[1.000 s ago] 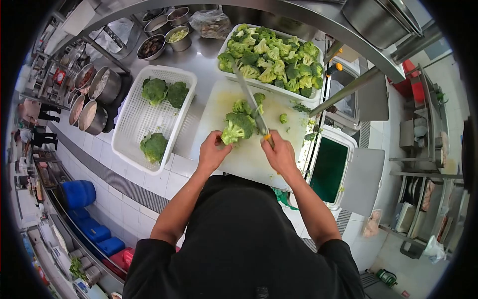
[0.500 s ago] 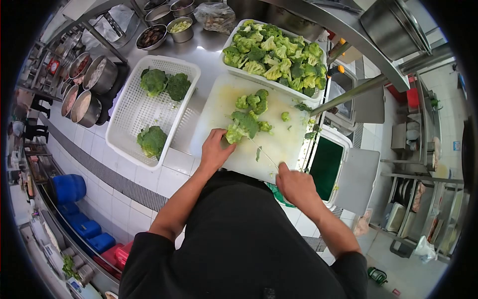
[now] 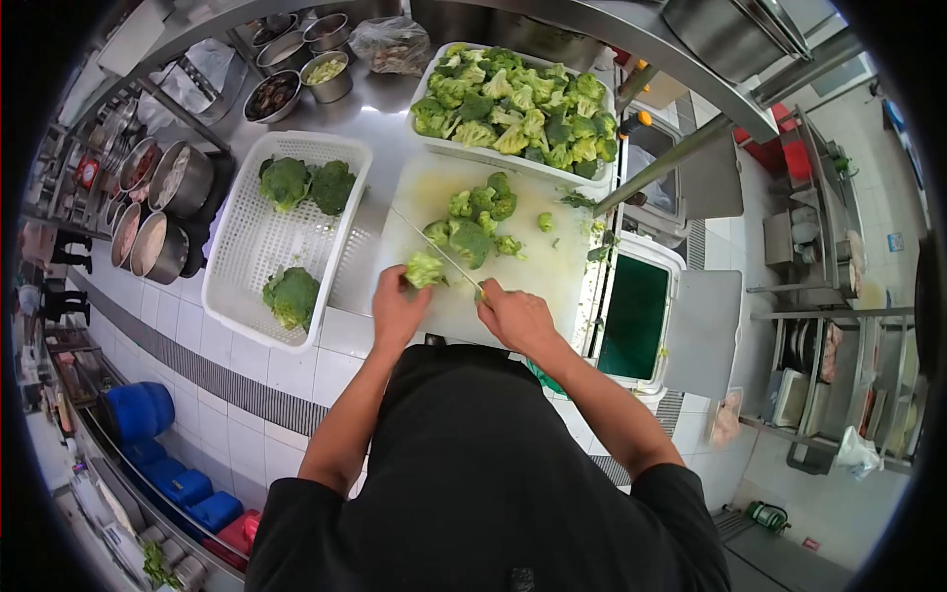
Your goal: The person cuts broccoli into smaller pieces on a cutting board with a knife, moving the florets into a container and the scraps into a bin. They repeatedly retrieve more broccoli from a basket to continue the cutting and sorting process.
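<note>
My left hand [image 3: 395, 308] grips a piece of broccoli [image 3: 424, 267] at the near left of the white cutting board [image 3: 552, 271]. In my right hand [image 3: 515, 316] is a knife [image 3: 439, 253], its blade slanting up and left across the board beside that piece. Cut florets [image 3: 475, 219] lie in a heap in the middle of the board, just beyond the blade. A white tray [image 3: 426, 74] heaped with cut florets stands behind the board. Left of the board, a white perforated basket [image 3: 258, 237] holds three whole broccoli heads.
Metal bowls [image 3: 327, 77] and pots [image 3: 163, 202] stand on the steel counter at back left. A green-topped bin [image 3: 635, 316] sits right of the board. A steel shelf edge [image 3: 681, 158] overhangs at right. Blue containers [image 3: 143, 409] sit on the floor, lower left.
My right hand pulled the knife back toward me, then brought it forward and left onto the board. My left hand now holds a smaller piece separated from the florets.
</note>
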`<state>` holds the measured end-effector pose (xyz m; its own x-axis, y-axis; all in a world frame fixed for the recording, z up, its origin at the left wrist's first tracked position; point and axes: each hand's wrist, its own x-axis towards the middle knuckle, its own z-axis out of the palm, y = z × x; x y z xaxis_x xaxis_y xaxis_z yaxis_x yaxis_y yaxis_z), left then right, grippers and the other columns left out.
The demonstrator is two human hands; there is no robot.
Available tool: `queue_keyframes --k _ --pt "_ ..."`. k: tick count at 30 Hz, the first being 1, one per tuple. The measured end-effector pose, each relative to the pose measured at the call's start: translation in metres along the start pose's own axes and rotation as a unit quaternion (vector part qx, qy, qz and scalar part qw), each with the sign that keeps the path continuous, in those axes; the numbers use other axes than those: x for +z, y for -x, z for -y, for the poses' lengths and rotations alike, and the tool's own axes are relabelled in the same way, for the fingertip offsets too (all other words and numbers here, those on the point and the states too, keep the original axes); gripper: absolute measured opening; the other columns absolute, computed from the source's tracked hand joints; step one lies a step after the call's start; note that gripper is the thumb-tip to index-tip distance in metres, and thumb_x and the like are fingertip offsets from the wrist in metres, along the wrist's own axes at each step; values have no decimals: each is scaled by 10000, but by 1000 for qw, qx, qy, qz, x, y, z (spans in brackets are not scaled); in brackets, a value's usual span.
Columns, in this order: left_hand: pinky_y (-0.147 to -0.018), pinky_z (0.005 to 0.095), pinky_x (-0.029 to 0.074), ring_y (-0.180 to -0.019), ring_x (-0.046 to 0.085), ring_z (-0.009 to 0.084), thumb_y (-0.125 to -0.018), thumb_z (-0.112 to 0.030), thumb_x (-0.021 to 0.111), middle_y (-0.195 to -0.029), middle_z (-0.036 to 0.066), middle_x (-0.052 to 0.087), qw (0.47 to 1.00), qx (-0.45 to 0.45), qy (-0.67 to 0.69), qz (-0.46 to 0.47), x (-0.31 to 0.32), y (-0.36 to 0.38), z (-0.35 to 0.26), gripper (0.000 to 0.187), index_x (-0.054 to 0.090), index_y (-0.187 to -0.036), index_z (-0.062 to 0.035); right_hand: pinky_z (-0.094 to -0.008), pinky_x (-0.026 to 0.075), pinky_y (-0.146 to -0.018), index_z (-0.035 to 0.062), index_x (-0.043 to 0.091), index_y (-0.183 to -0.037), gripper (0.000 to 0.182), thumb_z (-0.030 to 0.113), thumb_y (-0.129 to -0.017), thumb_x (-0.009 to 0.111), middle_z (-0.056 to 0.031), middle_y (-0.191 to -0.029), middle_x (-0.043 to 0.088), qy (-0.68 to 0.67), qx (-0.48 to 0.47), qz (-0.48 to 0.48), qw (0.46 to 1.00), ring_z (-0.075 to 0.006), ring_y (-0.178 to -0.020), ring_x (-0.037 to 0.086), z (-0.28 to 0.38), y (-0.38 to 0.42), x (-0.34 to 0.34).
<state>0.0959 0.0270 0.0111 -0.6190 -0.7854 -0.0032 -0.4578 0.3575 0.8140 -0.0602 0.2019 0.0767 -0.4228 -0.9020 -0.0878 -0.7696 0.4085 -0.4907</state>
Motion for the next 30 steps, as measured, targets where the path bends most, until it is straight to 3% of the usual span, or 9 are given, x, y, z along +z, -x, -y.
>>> queue_keyframes --k 6,8,10,12,17,19,25,29,30 --pt "-886 344 560 -1065 670 183 -873 -117 821 -1205 140 688 963 -153 220 -29 -14 -13 17 461 601 -1256 14 -488 519 -578 54 579 -1100 274 312 -1011 599 -205 -668 657 -176 224 -76 956 -371 -607 681 -21 81 -27" --pt "-897 345 559 -1076 659 178 -880 -106 815 -1206 128 684 935 -26 343 80 -9 -11 -26 499 598 -1314 11 -378 488 -520 45 599 -1112 238 264 -1018 605 -116 -649 624 -315 301 -106 894 -220 -538 620 -42 108 -25" --pt "-891 344 555 -1065 675 213 -894 -126 799 -1219 127 686 960 37 260 99 -2 -9 -68 483 617 -1327 -14 -266 409 -450 55 564 -1035 131 184 -1051 580 -7 -650 516 -423 358 -146 820 -89 -499 480 -47 125 -35" --pt "-895 352 548 -1064 677 268 -910 -165 776 -1232 127 686 976 150 108 113 8 -24 -90 406 657 -1277 -39 -265 419 -446 63 548 -1016 157 212 -1062 559 -12 -654 533 -452 365 -157 799 -98 -488 494 -66 143 -31" --pt "-863 396 537 -1037 650 302 -888 -157 750 -1163 131 676 980 149 56 120 46 -70 -92 293 696 -1152 -43 -284 443 -459 47 555 -1049 184 231 -1036 559 -31 -657 550 -493 455 -191 716 -129 -499 537 -95 175 -6" --pt "-909 427 493 -1078 604 293 -859 -179 762 -1148 113 647 966 252 -45 46 63 -96 -95 284 705 -1115 -70 -287 450 -462 46 552 -1051 188 233 -1034 563 -34 -655 549 -469 461 -219 721 -130 -497 536 -92 185 2" --pt "-1005 448 381 -1207 483 278 -811 -267 795 -1224 74 575 898 265 -345 71 104 -130 -105 337 714 -1097 -107 -297 459 -465 34 586 -1031 210 244 -1022 592 -41 -638 573 -397 456 -228 763 -113 -513 562 -72 191 -9" --pt "-934 430 452 -1083 582 279 -822 -223 781 -1153 87 640 902 314 -295 32 91 -130 -117 345 705 -1120 -68 -425 503 -568 51 622 -1075 322 361 -989 641 -146 -686 656 -306 414 -123 849 -302 -615 669 -64 176 -8" --pt "-874 411 488 -996 626 258 -840 -202 760 -1091 75 671 955 216 -157 126 86 -132 -122 351 698 -1151 -51 -473 514 -617 62 630 -1097 363 403 -975 654 -187 -716 679 -263 400 -99 872 -382 -674 694 -63 171 -6"
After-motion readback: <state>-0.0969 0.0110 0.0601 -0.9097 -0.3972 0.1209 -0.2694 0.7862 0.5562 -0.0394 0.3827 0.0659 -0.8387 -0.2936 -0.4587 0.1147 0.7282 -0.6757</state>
